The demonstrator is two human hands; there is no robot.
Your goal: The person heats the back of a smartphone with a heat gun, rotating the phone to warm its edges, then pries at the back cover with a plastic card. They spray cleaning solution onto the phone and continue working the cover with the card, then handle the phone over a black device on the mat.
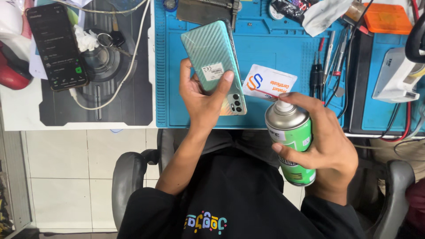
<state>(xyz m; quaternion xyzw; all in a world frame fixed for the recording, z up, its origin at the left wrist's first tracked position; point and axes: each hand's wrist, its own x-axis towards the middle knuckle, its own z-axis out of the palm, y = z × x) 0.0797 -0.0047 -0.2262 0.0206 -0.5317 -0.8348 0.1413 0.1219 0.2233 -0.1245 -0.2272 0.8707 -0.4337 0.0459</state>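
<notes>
Nearest to us is our black sweatshirt [239, 203], and just beyond it our two hands work above the lap, at the near edge of the counter [283, 53].

Our right hand [325, 148] is wrapped around a green spray can [292, 144], holding it upright, with the forefinger laid over the white nozzle at the top. That grip keeps the can steady and the finger ready on the button, and the nozzle sits close beside the phone, on its right.

Our left hand [201, 95] holds a pale green phone [215, 64] back side up, thumb on one long edge and fingertips curled over the other. The phone is tilted, its camera corner low and towards the can, so its back, with a small white sticker in the middle, faces us in plain view.

Just beyond the right hand, a white card [269, 83] lies on the blue mat, and to its right stands a row of screwdrivers and tweezers [325, 64], within easy reach. Well to the left of the left hand, a second, black phone [56, 46] lies screen up with a white cable [128, 66] looping past it, out of the way.
</notes>
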